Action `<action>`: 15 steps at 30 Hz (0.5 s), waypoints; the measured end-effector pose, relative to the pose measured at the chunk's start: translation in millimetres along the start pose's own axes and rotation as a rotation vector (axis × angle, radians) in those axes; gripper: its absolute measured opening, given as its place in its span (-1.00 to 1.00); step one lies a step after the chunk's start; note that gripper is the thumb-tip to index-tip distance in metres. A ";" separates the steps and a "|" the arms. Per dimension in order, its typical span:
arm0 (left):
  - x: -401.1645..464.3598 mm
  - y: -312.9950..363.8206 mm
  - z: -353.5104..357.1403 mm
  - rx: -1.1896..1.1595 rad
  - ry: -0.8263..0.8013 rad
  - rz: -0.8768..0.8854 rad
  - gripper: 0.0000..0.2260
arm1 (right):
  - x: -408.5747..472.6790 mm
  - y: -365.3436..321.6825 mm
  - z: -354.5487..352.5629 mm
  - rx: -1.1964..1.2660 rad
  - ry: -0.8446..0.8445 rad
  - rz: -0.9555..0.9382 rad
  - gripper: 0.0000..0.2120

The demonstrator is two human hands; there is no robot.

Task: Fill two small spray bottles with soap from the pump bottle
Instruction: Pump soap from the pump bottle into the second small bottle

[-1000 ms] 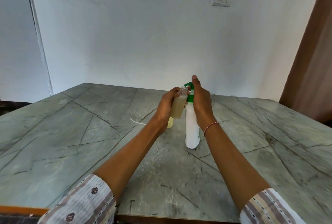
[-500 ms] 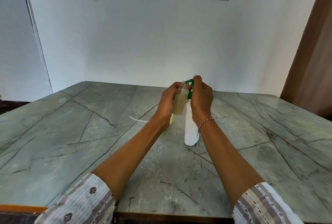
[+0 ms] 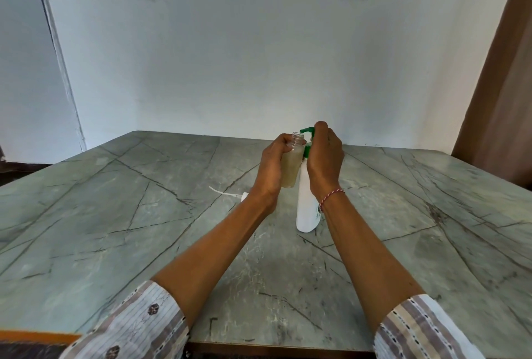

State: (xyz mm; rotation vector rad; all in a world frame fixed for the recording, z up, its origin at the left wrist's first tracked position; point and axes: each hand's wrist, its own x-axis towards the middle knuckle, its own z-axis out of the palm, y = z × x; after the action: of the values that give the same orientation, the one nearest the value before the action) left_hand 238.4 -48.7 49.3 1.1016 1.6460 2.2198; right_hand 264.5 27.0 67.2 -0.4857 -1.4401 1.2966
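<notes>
The small spray bottle [image 3: 291, 167], uncapped and mostly full of pale yellowish soap, sits upright in the left hand [image 3: 272, 170], whose fingers curl around its far side while the thumb lies along its near side below the neck. Its open mouth stands just under the green spout of the pump bottle [image 3: 308, 203], touching or nearly touching that bottle's side. The right hand [image 3: 325, 162] is just right of the left-hand fingers, its fingers [image 3: 321, 128] bent down over the green pump head; how firmly they close on it I cannot tell. The white pump bottle stands on the tabletop [image 3: 115, 229] below both hands. Left of the left wrist, a white spray cap with its thin tube [image 3: 227, 193] lies on the stone
</notes>
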 end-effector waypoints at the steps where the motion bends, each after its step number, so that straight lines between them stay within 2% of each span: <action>1: 0.0 -1.0 -0.2 -0.013 0.009 -0.003 -0.64 | 0.3 0.1 1.1 -0.022 -0.003 -0.004 -0.63; 4: 1.0 -4.1 0.6 -0.023 0.040 -0.037 -0.59 | 1.4 0.6 2.9 -0.082 -0.002 -0.010 -0.55; 7: 3.0 -5.5 3.6 0.004 0.101 -0.062 -0.62 | 1.5 1.1 3.4 -0.086 0.006 -0.030 -0.61; 15: 5.7 -9.8 6.4 0.064 0.161 0.041 -0.71 | -0.7 0.6 5.7 -0.072 0.009 -0.034 -0.66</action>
State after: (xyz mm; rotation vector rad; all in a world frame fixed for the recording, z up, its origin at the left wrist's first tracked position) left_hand 235.7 -37.1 44.1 1.0032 1.7848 2.3525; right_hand 259.5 24.1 67.4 -0.5124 -1.4854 1.2169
